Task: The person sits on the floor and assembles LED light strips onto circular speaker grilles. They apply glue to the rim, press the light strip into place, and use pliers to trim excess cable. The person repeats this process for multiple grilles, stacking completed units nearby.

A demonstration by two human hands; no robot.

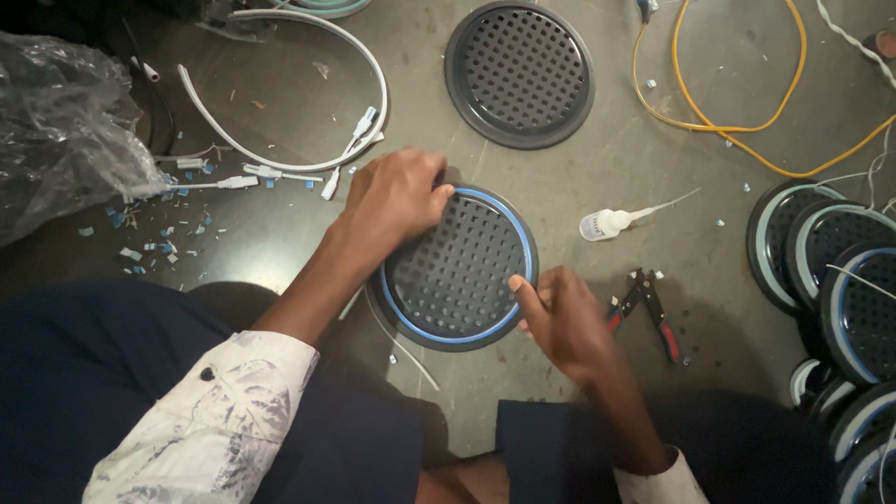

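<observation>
Left hand: the left hand [397,201] is laid on the top left edge of the round grille [457,268]; its grip is closed on the rim.
Right hand: the right hand [560,322] is pressed on the lower right rim; the grille is pinched there by the thumb and fingers.
Grille: a dark round disc full of holes, with a blue ring [528,245] set inside its rim. It is laid flat on the grey table [653,140], between both hands.
Close by: red-handled pliers [649,313] and a small glue bottle [607,224] are seen to the right.
Further off: a second grille [519,73], a yellow cable [728,126], white strips [280,159], a plastic bag [65,131], and a stack of grilles [840,280].
</observation>
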